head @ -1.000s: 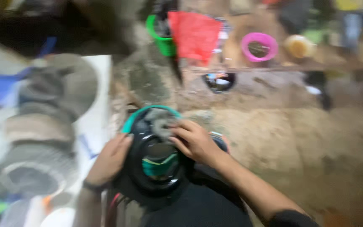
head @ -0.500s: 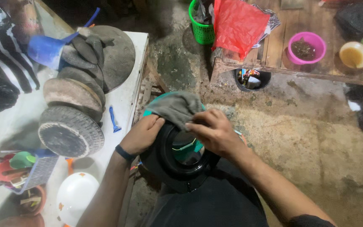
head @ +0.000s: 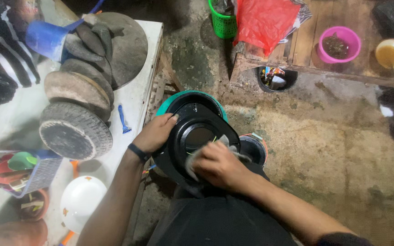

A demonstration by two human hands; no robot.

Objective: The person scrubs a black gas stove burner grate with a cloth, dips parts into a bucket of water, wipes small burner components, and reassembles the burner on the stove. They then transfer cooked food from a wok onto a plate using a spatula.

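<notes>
Gripping the rim of a black round housing (head: 196,136) with left hand (head: 155,133) fingers clamped, the person presses a grey cloth (head: 197,157) against it, right hand (head: 218,165) fingers closed on the cloth. Held over a teal bucket (head: 165,107), the housing could slip if the grip loosens. Stacked grinding stones (head: 76,114) crowd the white surface (head: 137,82) just beside.

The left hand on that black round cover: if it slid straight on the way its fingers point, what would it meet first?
The left hand points right across the black cover, so it would probably first meet the glassy centre window. The right hand with the grey rag lies lower.
</notes>
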